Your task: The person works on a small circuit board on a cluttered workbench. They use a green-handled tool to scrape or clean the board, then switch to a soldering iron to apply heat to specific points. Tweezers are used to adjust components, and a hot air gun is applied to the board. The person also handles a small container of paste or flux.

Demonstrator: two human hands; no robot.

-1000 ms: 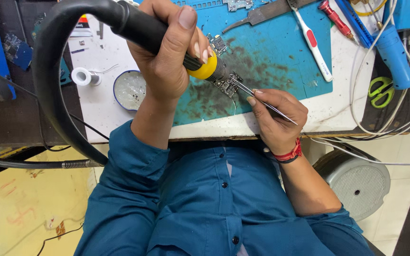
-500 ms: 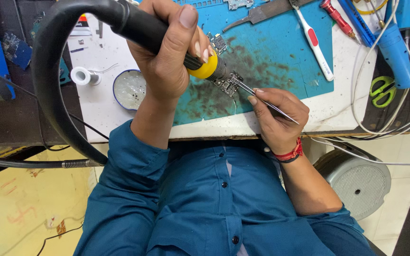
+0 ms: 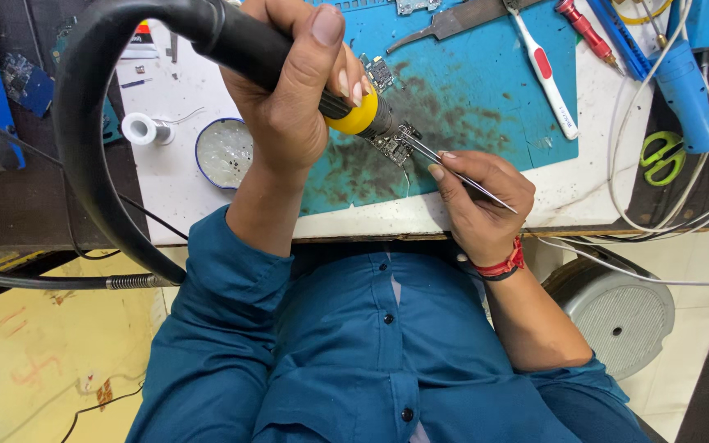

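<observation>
My left hand (image 3: 289, 107) grips the black handle of a hot-air wand (image 3: 244, 41); its yellow-ringed nozzle (image 3: 361, 116) points down at a small circuit board (image 3: 393, 146). The board lies on a stained blue work mat (image 3: 486, 98). My right hand (image 3: 482, 201), with a red band at the wrist, pinches thin metal tweezers (image 3: 465, 178), whose tips touch the board right under the nozzle. A thick black hose (image 3: 84, 164) loops from the wand off to the left.
A round tin (image 3: 223, 152) and a white solder spool (image 3: 141, 129) sit left of the mat. A white brush (image 3: 545, 70), red screwdriver (image 3: 586, 31), blue tool (image 3: 691, 90), green scissors (image 3: 660, 156) and white cables lie to the right. A grey stool (image 3: 625, 308) stands below.
</observation>
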